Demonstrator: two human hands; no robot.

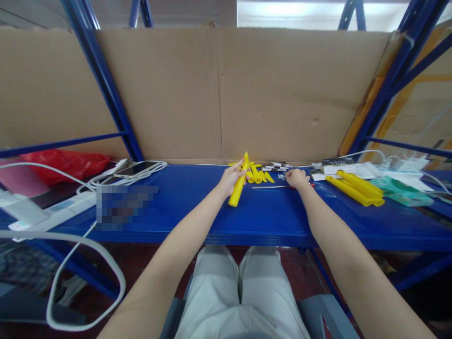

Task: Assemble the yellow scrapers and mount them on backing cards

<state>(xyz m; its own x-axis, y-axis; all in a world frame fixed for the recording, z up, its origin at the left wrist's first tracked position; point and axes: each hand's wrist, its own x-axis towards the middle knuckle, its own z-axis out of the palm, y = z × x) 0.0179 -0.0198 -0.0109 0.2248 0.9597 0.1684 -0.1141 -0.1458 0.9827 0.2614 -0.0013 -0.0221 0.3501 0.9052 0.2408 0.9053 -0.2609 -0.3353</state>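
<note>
In the head view, the left hand [231, 180] grips a yellow tube [237, 194] over the blue table [190, 200]. I can't tell if the right hand [297, 179] holds anything. A loose grip could drop the tube onto the little yellow pieces [256, 176].

A tall brown cardboard sheet [268, 94] stands behind the blue surface [190, 202], between slanting blue metal posts [106, 87]. Over at the left end I can see a crumpled red plastic bag [67, 165], a long white power strip [76, 207] and white cable [155, 170] coiled beside a flat rectangular device [136, 169]. At the right, a crumpled teal plastic packet [406, 192] lies near a black box [339, 161].
</note>
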